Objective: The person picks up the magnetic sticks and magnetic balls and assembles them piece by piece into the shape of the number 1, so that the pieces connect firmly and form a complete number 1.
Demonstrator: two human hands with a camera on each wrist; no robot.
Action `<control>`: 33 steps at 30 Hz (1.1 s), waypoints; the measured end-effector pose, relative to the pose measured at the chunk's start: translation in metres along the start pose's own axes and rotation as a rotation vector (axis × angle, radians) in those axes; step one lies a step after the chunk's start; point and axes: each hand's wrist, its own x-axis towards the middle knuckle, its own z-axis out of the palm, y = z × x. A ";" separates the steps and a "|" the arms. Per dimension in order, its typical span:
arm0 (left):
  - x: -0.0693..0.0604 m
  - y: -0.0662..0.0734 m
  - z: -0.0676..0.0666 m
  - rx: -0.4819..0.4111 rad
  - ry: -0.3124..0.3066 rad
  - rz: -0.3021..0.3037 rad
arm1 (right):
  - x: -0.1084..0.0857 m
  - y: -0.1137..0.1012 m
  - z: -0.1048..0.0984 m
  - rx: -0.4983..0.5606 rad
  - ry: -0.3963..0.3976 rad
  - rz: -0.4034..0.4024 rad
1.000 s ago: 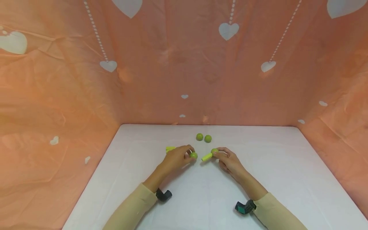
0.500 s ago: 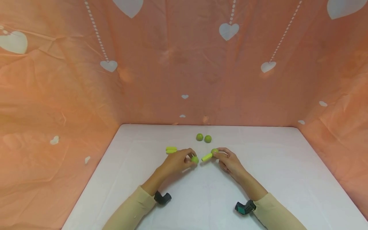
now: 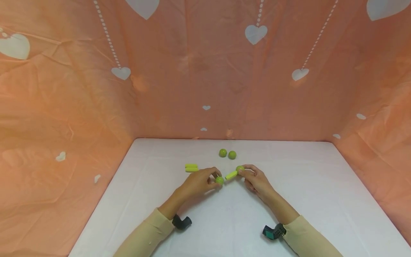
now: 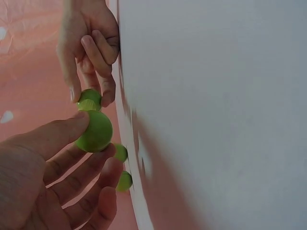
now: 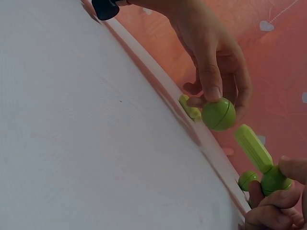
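Observation:
My left hand (image 3: 198,183) pinches a green ball (image 5: 218,114) between thumb and fingers, a little above the white table. Facing it, my right hand (image 3: 258,181) grips a second green ball (image 5: 276,180) from which a yellow-green ribbed stick (image 5: 254,148) juts out. The stick's free end points toward the left hand's ball, with a small gap between them in the right wrist view. In the left wrist view, the held ball (image 4: 94,132) partly covers the stick and the right hand's ball.
Behind the hands, two more green balls (image 3: 227,154) rest on the white table (image 3: 308,192). Two yellow-green sticks (image 3: 191,168) lie side by side just beyond the left hand. An orange cloth (image 3: 231,89) with pale hearts hangs around the table.
My left hand has shifted slightly toward me and to the right with its ball, closer to the stick's end. The two lying sticks are more exposed. My right hand stays put.

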 end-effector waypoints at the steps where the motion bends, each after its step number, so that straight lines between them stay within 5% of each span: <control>1: 0.000 0.000 0.000 0.001 -0.001 0.002 | 0.000 0.000 0.000 -0.001 -0.001 -0.002; 33: -0.001 0.001 -0.001 -0.020 0.043 0.021 | -0.003 -0.001 0.004 -0.030 0.023 -0.008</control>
